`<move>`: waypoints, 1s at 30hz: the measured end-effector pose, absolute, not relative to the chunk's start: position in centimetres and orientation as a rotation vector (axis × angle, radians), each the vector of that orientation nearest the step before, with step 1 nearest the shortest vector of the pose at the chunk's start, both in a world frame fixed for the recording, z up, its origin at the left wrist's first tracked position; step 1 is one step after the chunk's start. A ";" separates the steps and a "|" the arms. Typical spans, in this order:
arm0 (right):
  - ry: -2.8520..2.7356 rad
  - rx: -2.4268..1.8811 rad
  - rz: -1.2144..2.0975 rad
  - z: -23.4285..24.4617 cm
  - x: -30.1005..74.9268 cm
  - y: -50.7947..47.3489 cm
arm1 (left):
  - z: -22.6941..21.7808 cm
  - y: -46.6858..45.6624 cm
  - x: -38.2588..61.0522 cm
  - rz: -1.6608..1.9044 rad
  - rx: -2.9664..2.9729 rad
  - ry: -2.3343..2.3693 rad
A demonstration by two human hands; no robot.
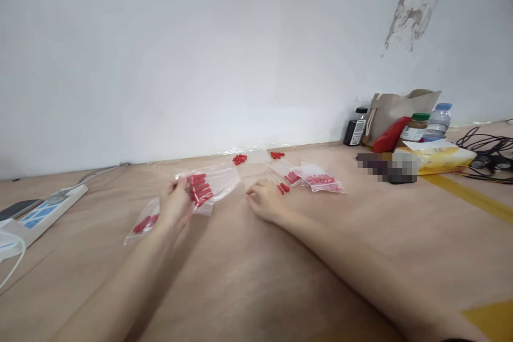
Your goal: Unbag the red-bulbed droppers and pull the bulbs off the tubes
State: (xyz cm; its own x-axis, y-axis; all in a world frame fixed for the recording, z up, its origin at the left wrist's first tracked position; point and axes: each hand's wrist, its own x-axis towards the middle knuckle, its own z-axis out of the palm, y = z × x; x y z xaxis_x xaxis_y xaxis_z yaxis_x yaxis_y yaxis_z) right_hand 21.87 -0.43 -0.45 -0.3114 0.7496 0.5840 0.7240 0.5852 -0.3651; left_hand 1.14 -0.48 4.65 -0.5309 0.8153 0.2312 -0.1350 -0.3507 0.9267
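Observation:
My left hand point(178, 200) grips the edge of a clear plastic zip bag point(226, 183), which is raised a little above the table. Inside it lie several red stick-like pieces point(200, 191) in a row. Low over the table to its right is my right hand point(264, 199), its fingers curled together; whatever is in them is hidden. Just beyond that hand are a few loose red pieces point(285, 187). Another bag with red pieces point(141, 223) lies partly behind my left hand. More filled bags point(320, 179) rest to the right.
Two small heaps of red pieces, one left point(239, 159) and one right point(277, 155), lie near the wall. A power strip point(56, 214) sits at left. Bottles point(356, 127), a beige bag point(395, 115), a yellow tissue pack point(444, 157) and black cables point(491, 155) crowd the right.

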 end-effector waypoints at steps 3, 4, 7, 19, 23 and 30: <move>-2.012 -1.130 -0.026 -1.2 26.5 -0.7 | 3.4 -0.5 2.9 1.911 1.042 1.323; -2.000 -1.112 -0.037 -1.5 27.6 -0.9 | 3.0 -0.6 3.4 1.945 1.160 1.397; -1.969 -1.072 -0.058 -2.0 29.1 -1.4 | 1.9 -1.4 4.7 1.844 1.741 1.516; -2.156 -0.848 0.011 -1.8 27.5 -2.9 | -1.1 -4.8 9.3 0.998 2.803 1.282; -2.277 -0.832 -0.142 -2.0 27.2 -3.2 | -0.9 -5.8 7.6 0.875 2.743 1.229; -2.306 -0.918 -0.117 -2.0 27.2 -3.5 | -1.1 -6.2 5.8 0.944 2.586 1.233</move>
